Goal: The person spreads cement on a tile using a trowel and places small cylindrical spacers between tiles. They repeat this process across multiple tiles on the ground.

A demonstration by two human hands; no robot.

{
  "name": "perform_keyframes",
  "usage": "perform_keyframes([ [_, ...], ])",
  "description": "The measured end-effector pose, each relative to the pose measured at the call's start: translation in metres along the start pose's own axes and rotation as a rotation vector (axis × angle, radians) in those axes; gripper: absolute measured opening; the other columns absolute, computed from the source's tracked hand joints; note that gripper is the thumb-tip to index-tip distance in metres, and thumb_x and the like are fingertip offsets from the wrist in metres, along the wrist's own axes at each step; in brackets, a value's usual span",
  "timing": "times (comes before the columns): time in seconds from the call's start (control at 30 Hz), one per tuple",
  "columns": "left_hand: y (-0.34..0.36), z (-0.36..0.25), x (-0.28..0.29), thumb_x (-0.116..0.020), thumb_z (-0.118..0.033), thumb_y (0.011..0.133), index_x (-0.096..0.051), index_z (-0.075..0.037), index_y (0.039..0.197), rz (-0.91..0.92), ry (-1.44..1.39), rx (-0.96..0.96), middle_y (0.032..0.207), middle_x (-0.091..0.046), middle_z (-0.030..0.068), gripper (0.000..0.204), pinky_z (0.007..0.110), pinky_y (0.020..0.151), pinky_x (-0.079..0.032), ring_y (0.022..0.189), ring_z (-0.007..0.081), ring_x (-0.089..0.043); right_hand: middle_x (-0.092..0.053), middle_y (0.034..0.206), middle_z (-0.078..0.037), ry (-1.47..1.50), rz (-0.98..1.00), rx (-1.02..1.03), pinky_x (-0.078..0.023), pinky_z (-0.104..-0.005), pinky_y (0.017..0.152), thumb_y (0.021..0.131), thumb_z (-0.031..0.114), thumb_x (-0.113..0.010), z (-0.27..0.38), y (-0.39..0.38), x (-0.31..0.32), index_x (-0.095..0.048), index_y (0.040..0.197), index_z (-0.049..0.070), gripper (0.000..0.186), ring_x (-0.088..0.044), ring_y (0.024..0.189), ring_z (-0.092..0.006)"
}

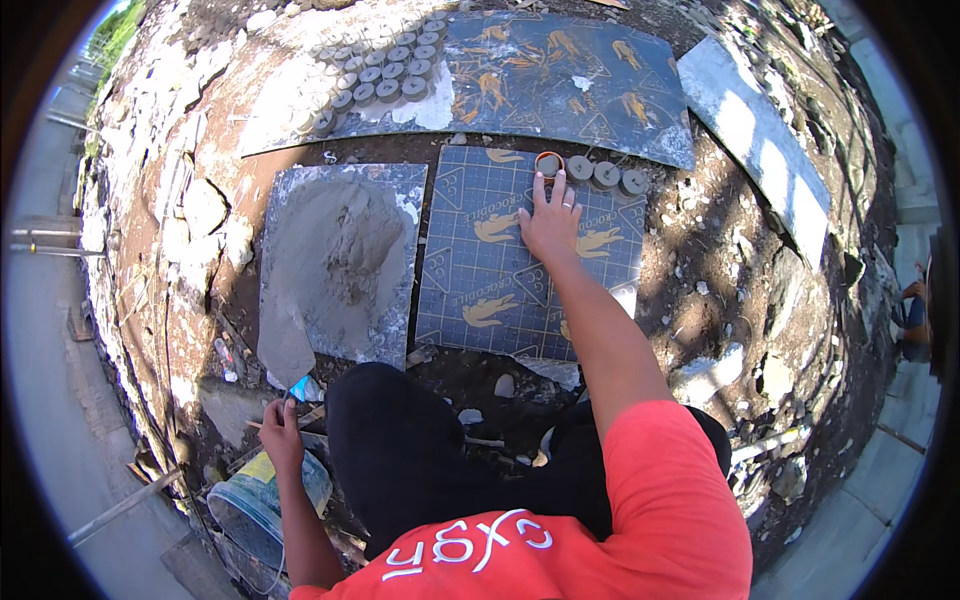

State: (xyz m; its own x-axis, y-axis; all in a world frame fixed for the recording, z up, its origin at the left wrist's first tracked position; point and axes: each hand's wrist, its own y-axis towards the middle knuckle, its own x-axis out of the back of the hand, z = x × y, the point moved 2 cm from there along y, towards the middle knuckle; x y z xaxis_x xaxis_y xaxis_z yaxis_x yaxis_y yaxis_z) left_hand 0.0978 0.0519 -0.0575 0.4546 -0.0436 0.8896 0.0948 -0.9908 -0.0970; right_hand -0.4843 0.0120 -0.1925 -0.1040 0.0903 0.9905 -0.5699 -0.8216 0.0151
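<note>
My left hand (281,432) is closed around the handle of a trowel beside my left knee. The trowel's mortar-coated blade (284,348) rests at the near left corner of a board (397,325) that bears a heap of wet grey mortar (350,235). My right hand (551,222) stretches forward over a dark patterned board (470,265). Its fingertips touch the near rim of an orange ring mould (540,157), which has grey mortar inside. Right of the ring stand several round mortar discs (606,175) in a row.
Many more grey discs (388,90) stand on a long dark panel (560,75) at the back. A pale board (755,140) lies back right. Beside my left forearm is a bucket (255,510). Stones and rubble cover the soil around the boards.
</note>
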Motion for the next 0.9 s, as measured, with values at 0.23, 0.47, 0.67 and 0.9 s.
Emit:
perform_keyframes([
  [0.23, -0.004, 0.007, -0.005, -0.071, -0.031, 0.093, -0.058, 0.003, 0.091, -0.043, 0.122, -0.034, 0.073, -0.062, 0.0234, 0.037, 0.048, 0.065, -0.046, 0.066, 0.0405, -0.06, -0.019, 0.166, -0.022, 0.004, 0.074, -0.062, -0.036, -0.0555, 0.11, 0.093, 0.043, -0.065, 0.009, 0.005, 0.008, -0.028, 0.161, 0.018, 0.081, -0.04, 0.141, -0.0436],
  [0.47, 0.021, 0.006, -0.027, -0.065, -0.027, 0.093, -0.06, -0.001, 0.098, 0.124, 0.32, -0.059, 0.08, -0.066, 0.0253, 0.027, 0.055, 0.074, -0.05, 0.082, 0.047, -0.066, -0.014, 0.168, -0.02, -0.032, 0.169, -0.086, -0.038, -0.0537, 0.11, 0.089, 0.046, -0.069, 0.011, 0.008, 0.018, -0.023, 0.163, 0.023, 0.09, -0.041, 0.141, -0.0425],
  [0.67, 0.059, -0.007, -0.053, -0.062, -0.022, 0.093, -0.056, -0.003, 0.104, 0.097, 0.512, -0.103, 0.101, -0.067, 0.0212, 0.023, 0.054, 0.078, -0.054, 0.092, 0.043, -0.067, -0.008, 0.17, -0.019, -0.037, 0.267, -0.089, -0.041, -0.0532, 0.109, 0.087, 0.047, -0.071, 0.01, 0.011, 0.024, -0.019, 0.164, 0.024, 0.095, -0.045, 0.139, -0.0444],
  [0.9, 0.083, -0.018, -0.061, -0.059, -0.018, 0.093, -0.059, -0.005, 0.107, 0.098, 0.635, -0.125, 0.105, -0.068, 0.0184, 0.02, 0.051, 0.08, -0.055, 0.095, 0.0395, -0.068, -0.008, 0.17, -0.016, -0.045, 0.369, -0.083, -0.046, -0.0506, 0.107, 0.086, 0.044, -0.072, 0.008, 0.018, 0.034, -0.017, 0.164, 0.027, 0.097, -0.048, 0.137, -0.044],
])
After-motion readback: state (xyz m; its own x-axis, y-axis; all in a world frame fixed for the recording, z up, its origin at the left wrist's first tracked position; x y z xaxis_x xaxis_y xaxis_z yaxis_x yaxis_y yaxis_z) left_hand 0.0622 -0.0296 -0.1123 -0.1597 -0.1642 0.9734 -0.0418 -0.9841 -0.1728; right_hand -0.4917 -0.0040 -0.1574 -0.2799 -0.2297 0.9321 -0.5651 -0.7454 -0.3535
